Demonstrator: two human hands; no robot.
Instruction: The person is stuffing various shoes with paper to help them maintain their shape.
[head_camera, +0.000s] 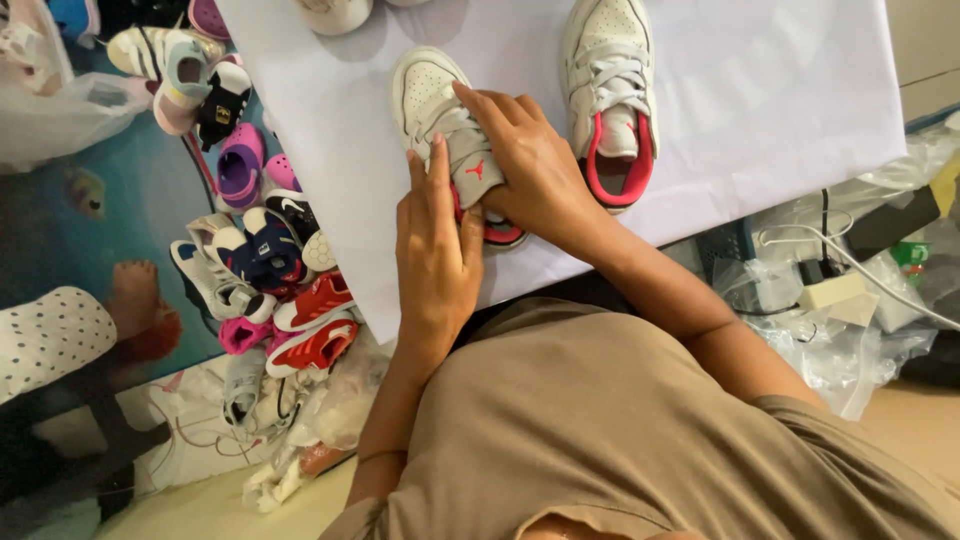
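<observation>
Two small white sneakers with pink-red lining lie on a white sheet (760, 110). My right hand (535, 165) is pressed over the tongue and laces of the left sneaker (428, 95), fingers curled on it. My left hand (435, 250) lies flat against that shoe's near side, fingers straight and together, touching its heel area. The second sneaker (610, 95) sits apart to the right, toe pointing away, untouched. Part of a third white shoe (335, 14) shows at the sheet's far edge.
A pile of several children's shoes (265, 250) in red, navy, purple and white lies on the floor to the left. Another person's bare foot (135, 290) and dotted clothing sit at far left. Plastic bags, cables and a white adapter (835, 290) crowd the right.
</observation>
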